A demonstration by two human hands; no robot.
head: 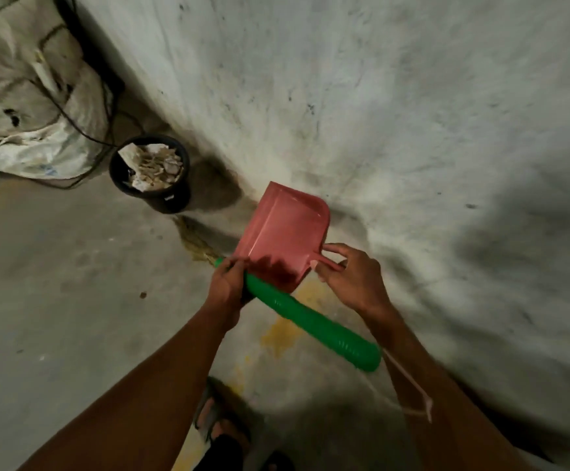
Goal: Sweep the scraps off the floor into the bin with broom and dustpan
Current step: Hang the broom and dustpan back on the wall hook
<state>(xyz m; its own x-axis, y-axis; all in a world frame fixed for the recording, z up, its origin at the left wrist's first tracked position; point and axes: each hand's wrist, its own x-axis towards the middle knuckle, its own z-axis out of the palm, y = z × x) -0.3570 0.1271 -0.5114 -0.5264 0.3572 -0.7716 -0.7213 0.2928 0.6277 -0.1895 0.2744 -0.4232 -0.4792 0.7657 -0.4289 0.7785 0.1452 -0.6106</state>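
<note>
Two big things frame the corner: the stained wall (378, 96) on my right and the concrete floor (56, 266) with a heap of white sacks (22, 113) at the far left. Just beside the sacks, at the wall's foot, stands the black bin (151, 171), already holding pale scraps. Nearer me I carry the pink dustpan (283, 232) tilted up in the air, its tray bare as far as I can see. My right hand (348, 277) pinches its short handle, fingers curled. My left hand (227, 283) wraps round the green broom handle (310, 321), the straw bristles (198, 243) trailing on the floor below the pan. I judge the emptying step done or nearly so; next I would need fresh scraps to gather, though only one small speck (143, 295) shows on the floor
</note>
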